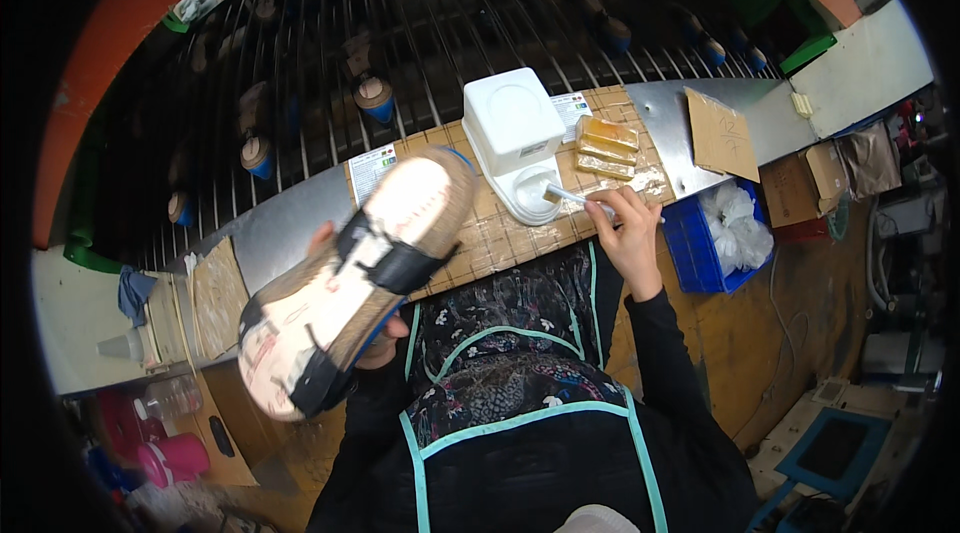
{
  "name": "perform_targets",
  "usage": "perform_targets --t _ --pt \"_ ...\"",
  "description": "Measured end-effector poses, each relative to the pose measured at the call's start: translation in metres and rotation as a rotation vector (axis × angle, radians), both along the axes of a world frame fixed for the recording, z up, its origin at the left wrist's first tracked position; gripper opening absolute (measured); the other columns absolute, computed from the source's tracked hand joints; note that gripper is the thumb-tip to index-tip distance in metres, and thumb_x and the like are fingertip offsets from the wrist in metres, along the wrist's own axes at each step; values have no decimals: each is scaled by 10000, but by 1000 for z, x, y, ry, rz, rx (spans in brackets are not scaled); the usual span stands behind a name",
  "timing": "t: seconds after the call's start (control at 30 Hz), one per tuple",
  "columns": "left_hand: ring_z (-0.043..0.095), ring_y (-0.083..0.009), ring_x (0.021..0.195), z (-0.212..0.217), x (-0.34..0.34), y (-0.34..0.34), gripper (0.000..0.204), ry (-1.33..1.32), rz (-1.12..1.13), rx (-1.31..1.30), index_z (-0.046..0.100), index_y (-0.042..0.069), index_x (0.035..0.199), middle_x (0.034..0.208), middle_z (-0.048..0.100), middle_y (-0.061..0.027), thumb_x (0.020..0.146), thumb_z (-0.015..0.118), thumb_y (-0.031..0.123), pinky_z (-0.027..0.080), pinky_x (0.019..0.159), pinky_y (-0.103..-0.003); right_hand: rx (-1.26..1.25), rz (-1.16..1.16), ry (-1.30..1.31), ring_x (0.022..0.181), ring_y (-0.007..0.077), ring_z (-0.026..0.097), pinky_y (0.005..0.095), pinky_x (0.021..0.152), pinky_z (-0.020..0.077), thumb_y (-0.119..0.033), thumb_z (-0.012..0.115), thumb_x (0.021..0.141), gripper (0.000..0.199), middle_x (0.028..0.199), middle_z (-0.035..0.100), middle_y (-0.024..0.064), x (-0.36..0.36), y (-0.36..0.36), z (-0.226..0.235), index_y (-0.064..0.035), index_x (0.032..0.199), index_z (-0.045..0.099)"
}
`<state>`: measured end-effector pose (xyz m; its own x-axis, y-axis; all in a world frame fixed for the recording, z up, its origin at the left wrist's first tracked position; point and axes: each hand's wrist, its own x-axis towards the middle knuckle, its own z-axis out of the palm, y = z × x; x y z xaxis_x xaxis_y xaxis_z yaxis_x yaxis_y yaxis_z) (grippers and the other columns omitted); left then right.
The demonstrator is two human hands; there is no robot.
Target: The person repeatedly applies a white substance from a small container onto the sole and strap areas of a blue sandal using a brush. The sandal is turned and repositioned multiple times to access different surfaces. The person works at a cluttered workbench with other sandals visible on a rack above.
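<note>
Gripped by the left hand [380, 345], a tan-sided sandal with a pale footbed and black straps [325, 303] was held aslant to the left of a boxy white plastic dispenser [512, 118]. Pinched between the right hand's [628, 238] thumb and fingers was a slim white-handled brush [572, 197], its tip directed at the dispenser's rounded white dish [535, 213]. Amber wrapped blocks [605, 148] were set beside the dispenser on brown taped cardboard [490, 258]. Crumpled white plastic bags [735, 228] were held in a blue crate [688, 243] near the right forearm.
</note>
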<state>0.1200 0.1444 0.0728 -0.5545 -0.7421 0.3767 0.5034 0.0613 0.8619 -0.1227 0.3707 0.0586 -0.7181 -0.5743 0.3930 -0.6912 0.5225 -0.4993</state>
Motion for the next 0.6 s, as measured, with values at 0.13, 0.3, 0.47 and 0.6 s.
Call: perform_targets --t 0.13,0.3,0.47,0.6 --pt "446 -281 1277 24 0 -8 1038 -225 352 -632 329 105 1434 1361 471 -72 606 797 522 353 1105 -476 7 21 208 748 186 552 372 760 269 -194 748 787 74 774 572 -3 -7 -16 -7 -163 849 724" --pt "624 -241 1102 30 -16 2 758 -258 752 -812 482 143 1350 1160 665 -11 826 560 686 433 1048 -479 53 83 302 761 193 550 380 769 293 -186 757 763 74 773 563 8 -11 -20 -7 -164 822 717" --pt "630 -167 1098 50 -9 2 567 -392 566 -932 514 149 1296 1090 701 0 882 632 519 374 1099 -462 -23 90 272 771 193 550 384 782 301 -192 753 765 77 779 562 5 -17 -20 -8 -162 818 705" --pt "583 -225 1156 61 -7 -3 564 -37 -111 -252 477 163 1348 1220 604 -40 915 544 517 396 1076 -483 33 116 386 745 190 554 381 777 298 -196 747 771 78 762 565 3 -16 -25 -10 -158 825 705"
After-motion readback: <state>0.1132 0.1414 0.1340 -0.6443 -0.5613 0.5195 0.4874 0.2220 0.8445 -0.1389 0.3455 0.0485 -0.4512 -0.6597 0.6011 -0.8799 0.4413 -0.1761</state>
